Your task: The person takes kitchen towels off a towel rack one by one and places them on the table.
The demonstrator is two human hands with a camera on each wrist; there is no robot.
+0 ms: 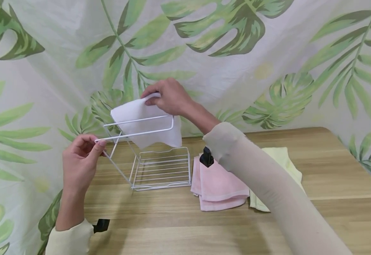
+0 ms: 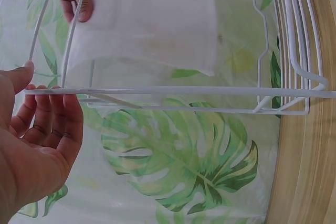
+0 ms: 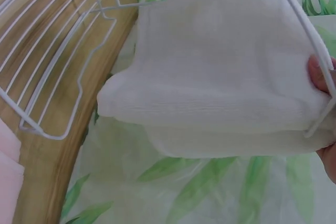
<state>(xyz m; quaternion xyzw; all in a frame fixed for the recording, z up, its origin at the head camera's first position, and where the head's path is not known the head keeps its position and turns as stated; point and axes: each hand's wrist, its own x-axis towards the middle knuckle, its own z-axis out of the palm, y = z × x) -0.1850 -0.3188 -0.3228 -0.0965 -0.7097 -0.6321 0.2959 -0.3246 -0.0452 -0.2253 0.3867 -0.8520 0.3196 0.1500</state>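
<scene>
A white wire rack (image 1: 134, 135) stands on the table, with a slatted base and a long loop of two rails at the top. My left hand (image 1: 80, 159) grips the upper left corner of the rack, thumb on one side of the wire and fingers on the other in the left wrist view. In my right hand (image 1: 172, 95) is a white towel (image 1: 137, 109), pinched at its upper edge. The towel hangs above the base, behind the top rails in the head view. Folded layers of the towel (image 3: 210, 66) show in the right wrist view.
To the right of the rack lies a folded pink towel (image 1: 220, 184). A pale yellow towel (image 1: 279, 156) lies beyond it, partly hidden by my right sleeve (image 1: 262, 180). Behind the wooden table (image 1: 160, 226) hangs a leaf-patterned cloth (image 1: 230, 78).
</scene>
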